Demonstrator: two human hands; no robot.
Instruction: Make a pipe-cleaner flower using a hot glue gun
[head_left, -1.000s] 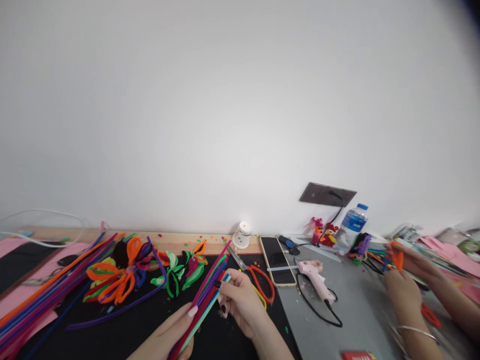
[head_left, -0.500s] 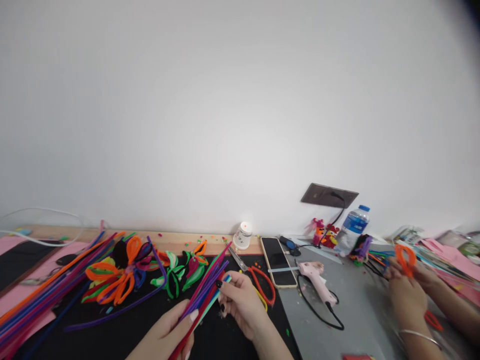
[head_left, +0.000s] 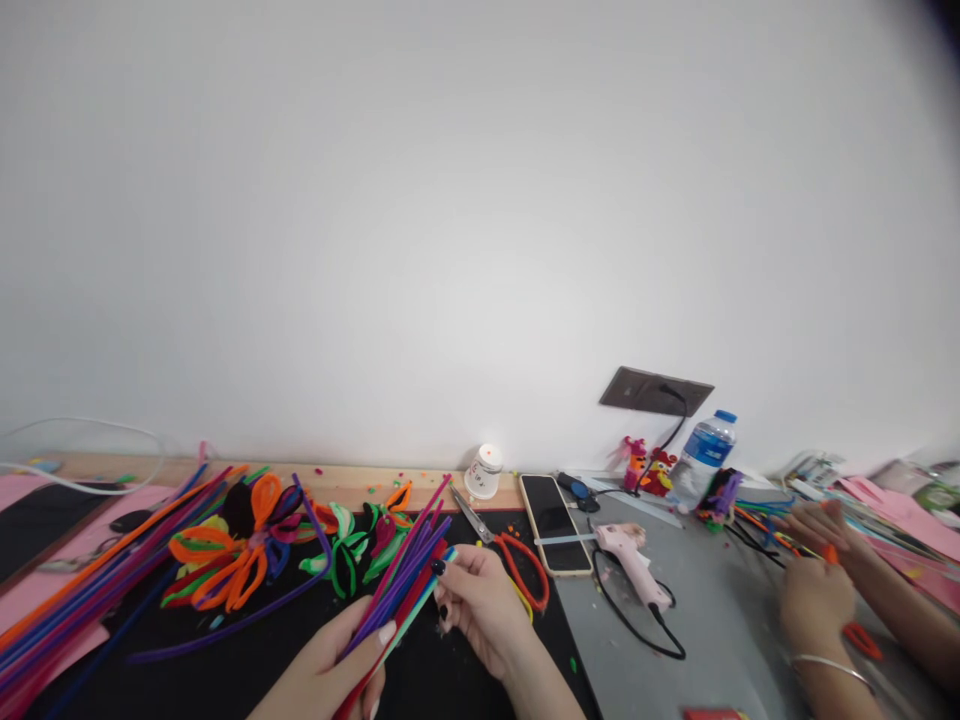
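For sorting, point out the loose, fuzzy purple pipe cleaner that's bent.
The fuzzy purple pipe cleaner on the black mat, hooked beside the mostly orange fuzzy flower; the purple ones in the left hand look straight.

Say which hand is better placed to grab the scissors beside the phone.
Probably the right hand: it is closer to the scissors and pinches the pipe cleaners only near their tips, while the left hand, farther off, wraps around them.

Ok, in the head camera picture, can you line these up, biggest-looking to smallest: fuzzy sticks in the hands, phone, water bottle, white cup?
1. Fuzzy sticks, the whole bundle
2. Phone and water bottle: too alike to rank
3. White cup
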